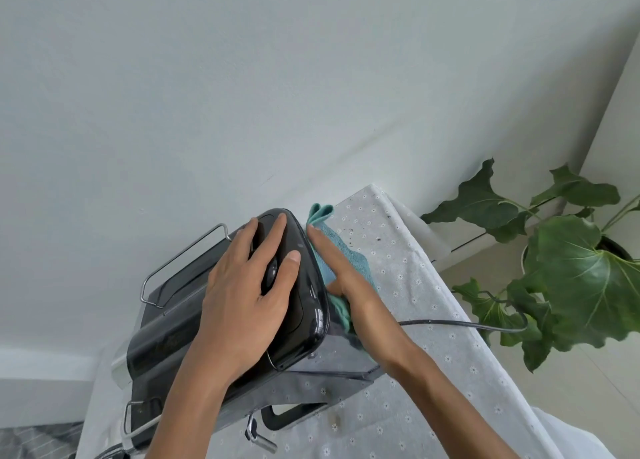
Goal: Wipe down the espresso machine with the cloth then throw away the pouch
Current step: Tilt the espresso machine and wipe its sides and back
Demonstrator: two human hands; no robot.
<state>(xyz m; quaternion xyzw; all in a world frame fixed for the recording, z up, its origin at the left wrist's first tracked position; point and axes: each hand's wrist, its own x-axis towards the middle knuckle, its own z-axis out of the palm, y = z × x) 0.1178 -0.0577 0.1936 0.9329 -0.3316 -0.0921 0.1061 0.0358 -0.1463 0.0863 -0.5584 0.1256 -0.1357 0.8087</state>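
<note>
Hands first, since they sit nearest: two of them, both on the job. Left hand (249, 292) lies spread flat over the dark top of the espresso machine (221, 323), fingers fanned toward 12 o'clock, steadying the body without gripping anything. Right hand (346, 278), at about 3 o'clock from the left, is pressed flat with fingers together against the machine's right side wall, sandwiching the cloth (329, 247) between palm and wall.

One machine, standing on the table (415, 285), which is covered in a pale flowered fabric; its steam wand (258, 436) pokes out at 6 o'clock. One teal cloth, its loose end curling up past the fingertips at 12 o'clock. One black cord (460, 324) trails off toward 3 o'clock.

Judging by this, the wiping step is under way on the right flank. Next should come a stroke along that wall, then the other faces, with the left hand holding the machine so it does not skid.

No pouch shows anywhere, so finding it comes later.

Farthest, at 2 o'clock, one leafy plant (568, 278).
</note>
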